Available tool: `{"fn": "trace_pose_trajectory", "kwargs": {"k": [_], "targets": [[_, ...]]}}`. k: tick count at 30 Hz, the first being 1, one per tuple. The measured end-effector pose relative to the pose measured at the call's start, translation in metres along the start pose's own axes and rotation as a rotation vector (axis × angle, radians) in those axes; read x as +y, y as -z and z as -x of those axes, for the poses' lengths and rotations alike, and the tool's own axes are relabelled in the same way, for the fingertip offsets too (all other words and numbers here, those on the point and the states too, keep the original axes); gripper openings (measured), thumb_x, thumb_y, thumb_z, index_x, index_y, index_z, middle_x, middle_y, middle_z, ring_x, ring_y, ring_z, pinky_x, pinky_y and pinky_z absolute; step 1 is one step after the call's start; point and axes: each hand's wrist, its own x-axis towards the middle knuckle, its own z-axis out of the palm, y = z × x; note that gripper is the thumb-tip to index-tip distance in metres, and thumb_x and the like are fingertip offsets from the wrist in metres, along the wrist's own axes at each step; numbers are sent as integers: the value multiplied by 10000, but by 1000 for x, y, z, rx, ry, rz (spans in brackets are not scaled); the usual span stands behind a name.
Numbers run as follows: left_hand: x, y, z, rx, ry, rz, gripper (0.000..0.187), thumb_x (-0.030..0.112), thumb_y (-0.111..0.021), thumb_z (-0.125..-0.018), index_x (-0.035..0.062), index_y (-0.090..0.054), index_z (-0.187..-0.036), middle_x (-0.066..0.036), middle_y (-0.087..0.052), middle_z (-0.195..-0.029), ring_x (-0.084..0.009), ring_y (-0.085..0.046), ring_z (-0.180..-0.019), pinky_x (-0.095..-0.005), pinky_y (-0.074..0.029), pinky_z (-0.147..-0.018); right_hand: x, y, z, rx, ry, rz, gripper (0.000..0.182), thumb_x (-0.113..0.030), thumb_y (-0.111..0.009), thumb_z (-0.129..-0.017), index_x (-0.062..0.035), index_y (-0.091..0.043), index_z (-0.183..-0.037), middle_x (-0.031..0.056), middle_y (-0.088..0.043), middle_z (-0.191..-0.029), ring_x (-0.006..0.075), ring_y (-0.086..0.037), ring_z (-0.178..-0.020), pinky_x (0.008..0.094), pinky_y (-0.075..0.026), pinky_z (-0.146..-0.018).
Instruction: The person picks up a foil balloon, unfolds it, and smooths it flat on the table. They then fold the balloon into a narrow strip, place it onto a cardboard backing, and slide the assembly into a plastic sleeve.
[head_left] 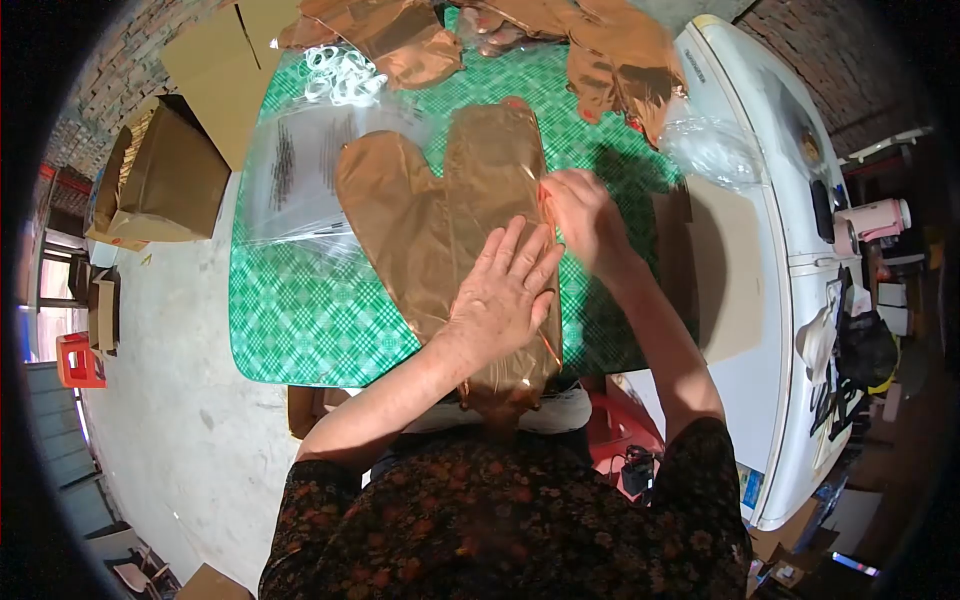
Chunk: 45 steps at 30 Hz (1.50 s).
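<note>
A flattened copper-coloured foil balloon [400,220] lies on the green checked tablecloth [310,310], its lower end hanging over the near edge towards my lap. My left hand [507,280] rests flat on the foil with the fingers stretched out. Beside it, my right hand [583,215] is closed at the balloon's right edge, with the fingertips pinching the foil there. A thin orange strip shows along that edge, below my right hand. The balloon's exact shape is hard to make out.
Clear plastic bags [300,180] lie at the left, below a heap of white rings [345,78]. More copper foil [625,50] covers the table's far side. A white fridge [770,130] lies along the right, with cardboard [728,270] beside the table. An open carton [175,175] stands left.
</note>
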Motion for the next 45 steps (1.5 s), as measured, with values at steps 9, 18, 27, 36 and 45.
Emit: {"fn": "trace_pose_trajectory", "kwargs": {"k": [9,18,27,36,45], "targets": [[0,-3,1,41,6,58,632,381,-439,-1041,123,-339,-1610,-138,-294,-1671,-375,-160,-1575,-510,-112,-1291,30,-24,-27,294,180,-38,311,-1,-729,-811,15,-659,-1114,163,-679,-1076,378,-657,-991,473,-546,-872],[-3,-5,1,81,-9,94,634,369,-423,-1042,118,-328,-1616,-153,-350,-1641,-376,-176,-1572,-503,-103,-1294,-5,-35,-51,-209,-36,-200,480,-77,-534,-978,19,-503,-1447,202,-510,-1504,387,-407,-1460,448,-345,-1213],[-4,-6,3,137,-26,133,636,353,-443,-1040,102,-325,-1613,-163,-361,-1630,-373,-206,-1562,-514,-116,-1287,3,-48,-47,-212,-67,-164,482,-138,-521,-1005,23,-493,-1459,209,-470,-1537,369,-372,-1485,446,-304,-1231],[-9,39,32,464,202,317,512,258,-659,-938,16,-563,-1379,-195,-593,-1319,-375,-531,-1257,-481,-402,-1081,6,-51,-44,-210,-21,-142,484,-150,-498,-1036,6,-477,-1494,182,-441,-1576,342,-336,-1513,428,-270,-1252],[-44,39,107,496,678,-11,455,324,-793,-849,23,-616,-1142,-159,-558,-1068,-354,-515,-1026,-466,-400,-882,3,-51,-44,-116,51,-123,472,-86,-534,-990,42,-501,-1443,236,-499,-1500,395,-435,-1432,458,-347,-1204]]}}
